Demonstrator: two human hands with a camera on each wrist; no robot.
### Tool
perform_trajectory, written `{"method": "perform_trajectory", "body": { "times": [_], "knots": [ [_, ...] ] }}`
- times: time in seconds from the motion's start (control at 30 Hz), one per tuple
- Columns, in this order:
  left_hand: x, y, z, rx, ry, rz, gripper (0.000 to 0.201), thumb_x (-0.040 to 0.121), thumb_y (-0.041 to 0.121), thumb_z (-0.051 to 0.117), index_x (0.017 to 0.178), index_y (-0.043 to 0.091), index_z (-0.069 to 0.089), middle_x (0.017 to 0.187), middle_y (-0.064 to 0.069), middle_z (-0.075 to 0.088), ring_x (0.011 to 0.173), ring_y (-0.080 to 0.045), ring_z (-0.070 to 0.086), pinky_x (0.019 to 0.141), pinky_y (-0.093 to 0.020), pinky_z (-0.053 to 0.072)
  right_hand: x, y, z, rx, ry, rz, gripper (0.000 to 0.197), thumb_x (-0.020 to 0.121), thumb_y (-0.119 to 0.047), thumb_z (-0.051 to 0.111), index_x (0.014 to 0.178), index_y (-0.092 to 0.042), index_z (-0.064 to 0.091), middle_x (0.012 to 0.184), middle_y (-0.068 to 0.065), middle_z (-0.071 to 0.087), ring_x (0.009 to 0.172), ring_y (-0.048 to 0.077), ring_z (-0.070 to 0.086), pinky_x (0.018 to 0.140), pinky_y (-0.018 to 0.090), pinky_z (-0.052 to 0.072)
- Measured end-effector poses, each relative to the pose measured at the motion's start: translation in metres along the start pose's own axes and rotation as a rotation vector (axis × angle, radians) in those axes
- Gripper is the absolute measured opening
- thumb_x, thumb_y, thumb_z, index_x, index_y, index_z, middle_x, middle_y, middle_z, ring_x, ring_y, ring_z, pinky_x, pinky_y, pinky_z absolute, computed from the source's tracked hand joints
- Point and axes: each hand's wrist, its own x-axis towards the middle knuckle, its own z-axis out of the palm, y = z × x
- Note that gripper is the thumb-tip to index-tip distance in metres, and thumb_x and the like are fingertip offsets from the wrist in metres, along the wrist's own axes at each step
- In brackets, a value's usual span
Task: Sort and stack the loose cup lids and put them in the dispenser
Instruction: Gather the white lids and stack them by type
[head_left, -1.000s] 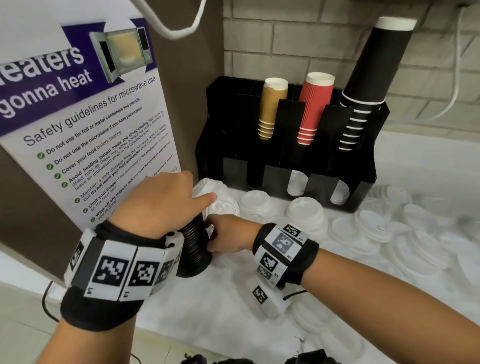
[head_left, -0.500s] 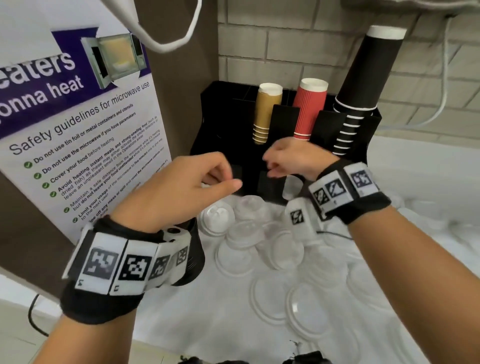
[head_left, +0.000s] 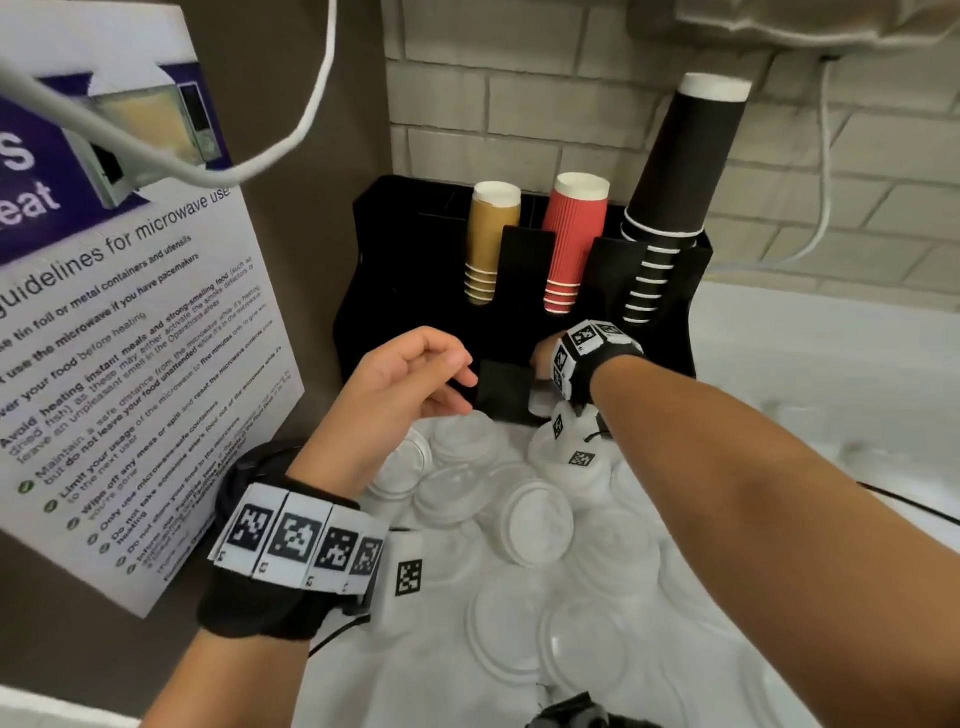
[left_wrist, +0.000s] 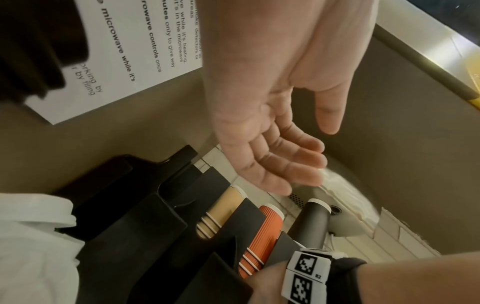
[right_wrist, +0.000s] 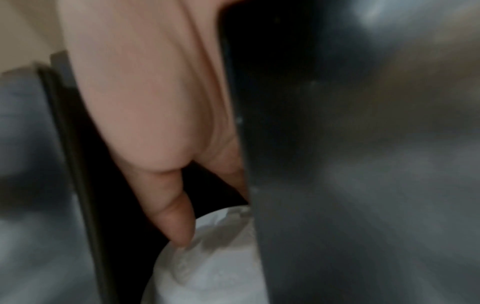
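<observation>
Since a moment ago your right hand (head_left: 545, 358) has dropped from in front of the dispenser (head_left: 410, 291) into its lower slot. There its fingers (right_wrist: 179, 228) press straight onto a stack of white lids (right_wrist: 207, 263). The glossy black dispenser holds ribbed paper cups. Loose lids (head_left: 535, 525), thin white plastic discs, cover the white tabletop (head_left: 810, 364). Your left hand (head_left: 395, 384) hovers empty, fingers relaxed, before the dispenser.
</observation>
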Motion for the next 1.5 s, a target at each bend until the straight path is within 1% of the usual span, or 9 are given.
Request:
{"method": "perform_trajectory", "body": {
  "times": [0.2,0.33,0.6,0.7,0.8,0.9,1.07,1.23,1.5],
  "knots": [
    [0.001,0.0,0.001,-0.013,0.002,0.013,0.024,0.079,0.037,0.058,0.089,0.016,0.063,0.081,0.004,0.068,0.071,-0.013,0.065,0.07,-0.021,0.054,0.003,0.007,0.006,0.007,0.005,-0.029,0.035,0.088,-0.031,0.063,0.118,-0.015,0.062,0.089,-0.003,0.062,0.085,0.019,0.056,0.083,0.03,0.05],
    [0.002,-0.001,0.004,-0.013,0.012,0.015,0.024,0.08,0.035,0.058,0.09,0.014,0.063,0.082,0.003,0.067,0.072,-0.013,0.065,0.072,-0.022,0.055,-0.008,0.011,0.005,0.145,0.133,0.01,0.032,0.09,-0.015,0.059,0.119,0.0,0.06,0.121,0.018,0.061,0.114,0.035,0.057,0.089,0.038,0.045],
    [0.005,-0.013,0.018,0.011,0.085,-0.008,0.008,0.094,0.018,0.057,0.099,0.022,0.063,0.104,0.003,0.065,0.104,-0.02,0.065,0.087,-0.03,0.054,-0.077,0.04,-0.042,0.391,0.42,0.141,0.037,0.095,-0.016,0.048,0.128,0.002,0.048,0.133,0.022,0.043,0.12,0.038,0.047,0.093,0.039,0.041],
    [0.007,-0.02,0.022,-0.049,0.129,-0.034,0.045,0.079,0.034,0.072,0.12,0.034,0.053,0.124,0.005,0.059,0.117,-0.014,0.059,0.095,-0.031,0.052,-0.116,0.049,-0.046,0.653,0.487,-0.018,0.033,0.094,-0.014,0.05,0.122,0.0,0.056,0.122,0.019,0.056,0.11,0.032,0.055,0.093,0.036,0.046],
    [0.006,-0.022,0.033,-0.153,0.074,0.027,0.092,0.065,0.035,0.085,0.137,0.046,0.03,0.141,0.003,0.048,0.124,-0.01,0.054,0.099,-0.034,0.049,-0.156,0.026,-0.032,1.288,0.288,-0.281,0.028,0.094,-0.004,0.049,0.12,-0.004,0.059,0.113,0.014,0.065,0.102,0.025,0.065,0.087,0.038,0.056],
    [0.001,-0.023,0.045,-0.189,0.035,0.211,0.097,0.067,0.025,0.08,0.143,0.044,0.022,0.136,-0.003,0.047,0.12,-0.009,0.056,0.089,-0.027,0.053,-0.173,0.0,-0.013,1.548,0.122,-0.453,0.028,0.096,-0.005,0.047,0.12,-0.014,0.057,0.104,0.01,0.068,0.093,0.018,0.069,0.08,0.031,0.058],
    [-0.009,-0.019,0.051,-0.163,0.084,0.23,0.075,0.073,0.034,0.075,0.138,0.042,0.039,0.138,-0.011,0.044,0.123,-0.021,0.054,0.091,-0.036,0.052,-0.18,-0.016,0.007,1.466,0.275,-0.461,0.034,0.096,-0.009,0.052,0.128,-0.018,0.052,0.108,0.011,0.068,0.098,0.022,0.068,0.085,0.035,0.057],
    [-0.016,-0.017,0.048,-0.262,0.065,0.125,0.068,0.071,0.035,0.074,0.133,0.041,0.047,0.139,-0.008,0.049,0.126,-0.024,0.053,0.096,-0.046,0.051,-0.19,-0.019,0.017,1.344,0.44,-0.631,0.082,0.075,-0.016,0.08,0.143,-0.03,0.035,0.129,-0.006,0.05,0.112,0.008,0.059,0.085,0.027,0.055],
    [-0.023,-0.011,0.054,-0.39,-0.003,0.037,0.062,0.074,0.033,0.07,0.131,0.032,0.046,0.137,-0.012,0.052,0.125,-0.025,0.056,0.087,-0.038,0.055,-0.193,-0.017,0.018,1.263,0.517,-0.629,0.078,0.072,-0.02,0.082,0.141,-0.021,0.045,0.123,-0.003,0.057,0.11,0.008,0.059,0.087,0.025,0.054]
  ]
}}
